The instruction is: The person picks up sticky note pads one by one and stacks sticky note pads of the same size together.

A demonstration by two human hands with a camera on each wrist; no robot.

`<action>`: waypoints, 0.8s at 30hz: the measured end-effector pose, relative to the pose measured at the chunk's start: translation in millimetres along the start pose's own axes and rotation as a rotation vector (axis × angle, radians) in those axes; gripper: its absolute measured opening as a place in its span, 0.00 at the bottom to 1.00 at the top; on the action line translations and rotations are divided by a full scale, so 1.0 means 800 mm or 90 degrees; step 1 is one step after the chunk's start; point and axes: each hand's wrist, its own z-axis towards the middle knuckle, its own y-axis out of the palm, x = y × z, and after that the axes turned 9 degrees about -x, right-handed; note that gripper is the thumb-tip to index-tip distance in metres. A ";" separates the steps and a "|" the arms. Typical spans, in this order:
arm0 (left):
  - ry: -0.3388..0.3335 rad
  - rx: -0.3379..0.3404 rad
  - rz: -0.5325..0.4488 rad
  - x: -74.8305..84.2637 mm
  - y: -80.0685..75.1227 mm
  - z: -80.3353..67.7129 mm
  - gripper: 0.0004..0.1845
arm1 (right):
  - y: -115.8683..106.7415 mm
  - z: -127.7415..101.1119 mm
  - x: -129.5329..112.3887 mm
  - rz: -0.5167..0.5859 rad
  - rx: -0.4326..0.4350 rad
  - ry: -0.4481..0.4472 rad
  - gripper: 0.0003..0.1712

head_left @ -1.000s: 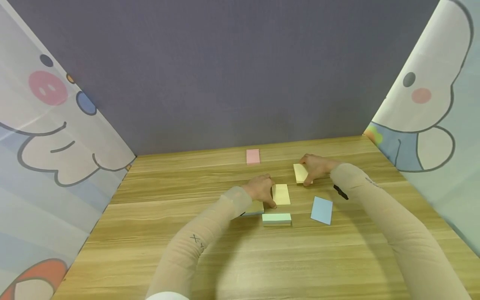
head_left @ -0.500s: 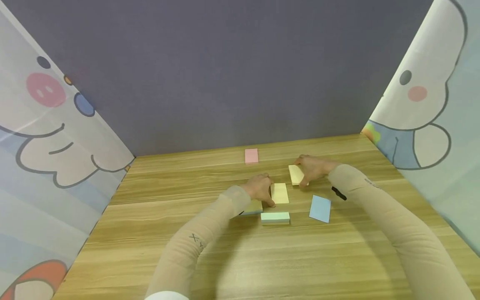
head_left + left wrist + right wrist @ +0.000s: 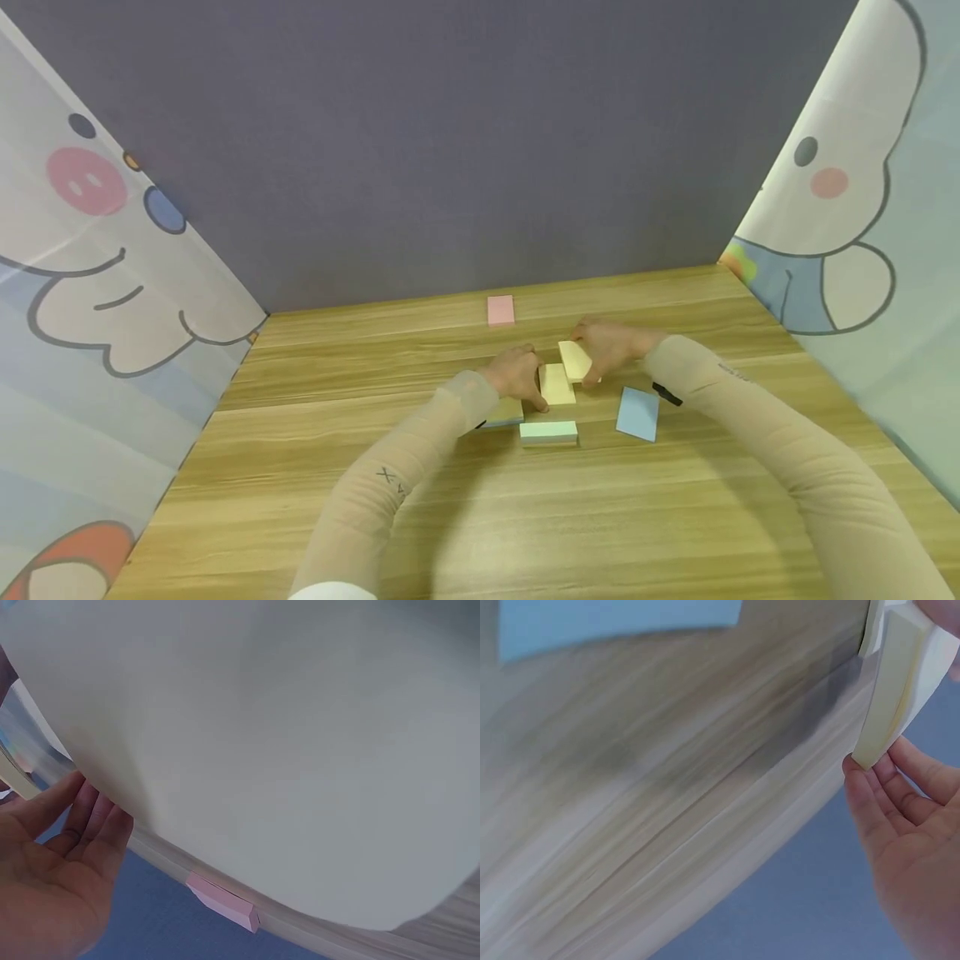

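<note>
My right hand (image 3: 594, 357) grips a pale yellow sticky-note pad (image 3: 573, 360) and holds it tilted, just right of a second yellow pad (image 3: 557, 385) that lies flat on the wooden table (image 3: 480, 517). My left hand (image 3: 529, 379) rests with relaxed fingers against the left edge of that flat pad. In the right wrist view the held yellow pad (image 3: 896, 675) stands on edge between the fingers (image 3: 862, 769) of my right hand. In the left wrist view a pale surface fills most of the frame, and my left hand (image 3: 79, 825) shows its palm at the lower left.
A green pad (image 3: 548, 432) lies in front of the hands and a blue pad (image 3: 637, 412) to the right. A pink pad (image 3: 500, 309) sits near the grey back wall. Another pad (image 3: 504, 412) lies partly under my left wrist. Cartoon-print panels stand on both sides.
My right hand has carried its yellow pad leftward and lifted it, up beside the flat yellow pad. My left hand has stayed in place.
</note>
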 end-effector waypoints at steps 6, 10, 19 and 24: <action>0.002 0.006 -0.007 -0.001 0.000 -0.003 0.47 | 0.008 0.004 -0.011 0.011 -0.003 -0.013 0.47; 0.009 0.010 -0.011 -0.001 0.001 -0.003 0.48 | 0.013 0.005 -0.016 0.012 -0.012 -0.025 0.48; 0.008 0.018 -0.029 -0.003 0.001 -0.003 0.49 | 0.022 0.009 -0.024 -0.014 -0.030 -0.020 0.48; 0.003 0.009 -0.039 -0.003 -0.001 -0.004 0.49 | 0.023 0.012 -0.028 -0.036 -0.030 -0.017 0.48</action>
